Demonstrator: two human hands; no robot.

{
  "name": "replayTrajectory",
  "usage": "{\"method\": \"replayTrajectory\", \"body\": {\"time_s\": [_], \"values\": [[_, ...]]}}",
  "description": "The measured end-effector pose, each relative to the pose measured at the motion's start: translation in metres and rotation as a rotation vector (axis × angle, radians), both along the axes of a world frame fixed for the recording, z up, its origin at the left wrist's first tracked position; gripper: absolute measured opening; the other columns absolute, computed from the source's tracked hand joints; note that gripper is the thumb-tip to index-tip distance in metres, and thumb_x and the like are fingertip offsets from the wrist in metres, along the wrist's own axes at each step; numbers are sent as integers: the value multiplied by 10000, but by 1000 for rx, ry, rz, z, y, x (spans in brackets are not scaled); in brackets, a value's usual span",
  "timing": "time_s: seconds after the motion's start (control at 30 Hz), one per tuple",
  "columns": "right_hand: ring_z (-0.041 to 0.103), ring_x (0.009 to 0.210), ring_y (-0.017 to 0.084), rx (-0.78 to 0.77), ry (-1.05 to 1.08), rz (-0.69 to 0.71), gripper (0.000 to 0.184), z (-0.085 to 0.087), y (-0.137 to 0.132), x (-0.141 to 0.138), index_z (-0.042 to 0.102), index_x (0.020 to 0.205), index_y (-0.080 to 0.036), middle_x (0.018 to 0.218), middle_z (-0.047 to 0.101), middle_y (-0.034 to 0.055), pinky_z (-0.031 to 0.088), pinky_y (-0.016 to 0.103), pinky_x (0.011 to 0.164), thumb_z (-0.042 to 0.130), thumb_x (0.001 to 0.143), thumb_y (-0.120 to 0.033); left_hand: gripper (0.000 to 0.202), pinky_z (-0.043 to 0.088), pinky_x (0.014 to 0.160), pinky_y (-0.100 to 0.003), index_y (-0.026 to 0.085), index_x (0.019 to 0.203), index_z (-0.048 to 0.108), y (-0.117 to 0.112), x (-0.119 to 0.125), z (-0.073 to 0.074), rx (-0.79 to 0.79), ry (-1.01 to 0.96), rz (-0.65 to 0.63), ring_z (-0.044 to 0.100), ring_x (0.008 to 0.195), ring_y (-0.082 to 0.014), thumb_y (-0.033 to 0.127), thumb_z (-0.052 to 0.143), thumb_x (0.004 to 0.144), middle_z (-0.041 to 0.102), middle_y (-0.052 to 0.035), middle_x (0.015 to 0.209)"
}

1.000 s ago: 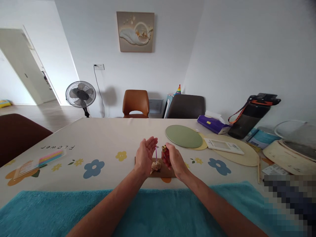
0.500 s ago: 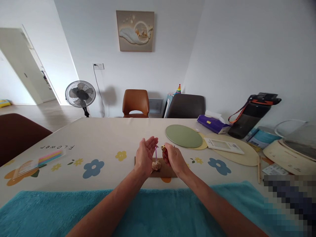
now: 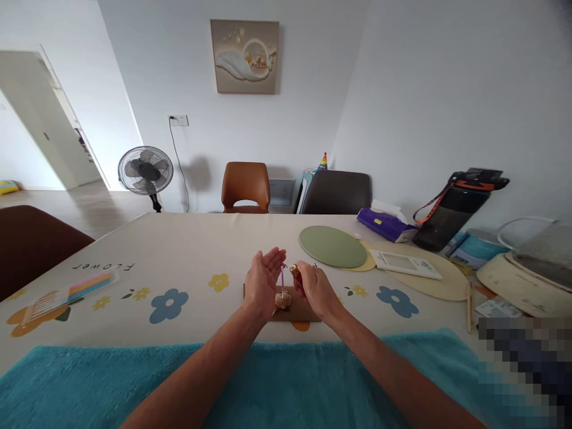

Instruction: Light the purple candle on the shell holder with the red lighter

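over the brown board [image 3: 308, 311], your left hand [image 3: 263, 279] is cupped with fingers spread open, holding nothing, while your right hand [image 3: 316, 289] is closed around the red lighter [image 3: 295, 272], just beside the upright purple candle [image 3: 282, 279].

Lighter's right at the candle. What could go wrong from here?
The left hand is cupped beside the purple candle, so a flame from the red lighter in the right hand might singe it. The candle stands in a small lump; a nudge could tip it toward the fluffy blue cloth.
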State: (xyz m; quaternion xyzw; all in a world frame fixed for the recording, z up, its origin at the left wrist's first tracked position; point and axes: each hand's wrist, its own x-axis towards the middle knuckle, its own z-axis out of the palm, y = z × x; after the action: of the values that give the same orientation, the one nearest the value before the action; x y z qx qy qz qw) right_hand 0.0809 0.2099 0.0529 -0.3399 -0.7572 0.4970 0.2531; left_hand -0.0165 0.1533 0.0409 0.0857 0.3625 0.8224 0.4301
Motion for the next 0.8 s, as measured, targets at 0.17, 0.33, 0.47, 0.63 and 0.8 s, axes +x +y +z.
{"method": "replayTrajectory", "body": {"time_s": [0.17, 0.33, 0.47, 0.63, 0.8], "values": [[366, 419, 126, -11, 27, -25, 454, -2, 2, -1, 374, 462, -214, 395, 400, -9, 277, 260, 456, 273, 855, -417, 392, 344, 1063, -360, 136, 979, 656, 0, 0, 0, 6, 0, -3, 588, 1115, -200, 354, 342, 893, 678, -128, 1109], [365, 445, 132, 162, -49, -18, 440, -1, 2, -1, 324, 461, -218, 405, 389, -11, 256, 264, 484, 261, 865, -383, 397, 370, 1039, -334, 124, 966, 656, 0, -1, 0, 11, -3, 8, 601, 1094, -195, 347, 335, 898, 679, -141, 1101], [368, 490, 140, 415, -152, -25, 391, 4, 3, 1, 325, 505, -209, 465, 415, -5, 223, 273, 520, 268, 872, -333, 395, 368, 1040, -340, 125, 966, 656, -1, 0, 3, 10, 10, 21, 598, 1100, -196, 338, 330, 902, 686, -136, 1085], [383, 506, 153, 583, -308, -84, 375, 10, 5, 3, 343, 550, -210, 506, 455, 17, 196, 286, 537, 295, 893, -355, 392, 370, 1037, -339, 114, 973, 651, -2, 1, 4, 19, 24, 34, 592, 1108, -203, 339, 339, 899, 682, -146, 1087], [480, 563, 177, 662, -461, -109, 393, 15, 4, 4, 376, 573, -212, 559, 534, 50, 199, 290, 542, 278, 919, -372, 386, 361, 1044, -350, 125, 961, 655, -1, 0, 4, 16, 15, 37, 597, 1099, -203, 328, 332, 900, 692, -132, 1069]]}}
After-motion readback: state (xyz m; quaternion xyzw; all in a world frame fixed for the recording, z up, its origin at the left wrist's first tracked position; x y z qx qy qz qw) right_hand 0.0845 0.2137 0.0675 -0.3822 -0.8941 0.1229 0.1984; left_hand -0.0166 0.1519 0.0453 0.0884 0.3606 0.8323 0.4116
